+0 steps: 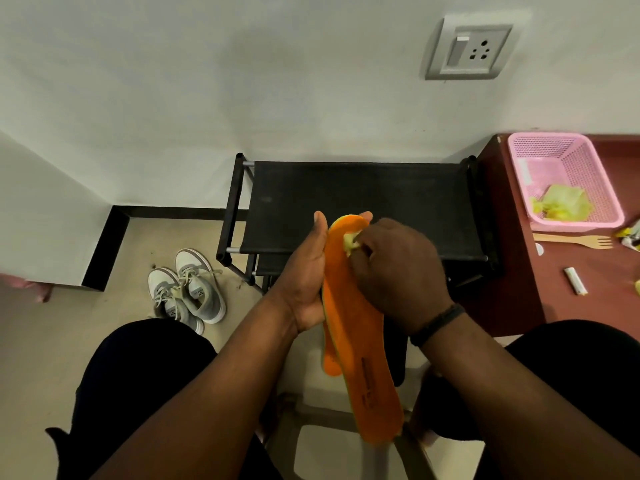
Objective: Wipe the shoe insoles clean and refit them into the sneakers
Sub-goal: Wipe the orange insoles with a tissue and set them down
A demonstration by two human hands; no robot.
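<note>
Centrally, in the head view, a seated person holds two orange insoles (360,344) stacked together, their toe ends pointing up the frame and their heels reaching down toward the bottom centre. Left hand (308,271) cradles them from the left side, thumb up along the edge, fingertips showing past the toe; its grip is curled round the insoles. Right hand (394,271), with a dark band on the wrist, pinches a small yellowish cloth (349,243) against the upper part of the top insole. At middle left of the frame, a pair of grey sneakers (188,289) stands side by side on the floor, beside a black shoe rack (360,199) against the wall. At right, a reddish counter (519,271) carries a pink basket (602,181), a wooden fork (575,241) and a small white tube (575,280).
</note>
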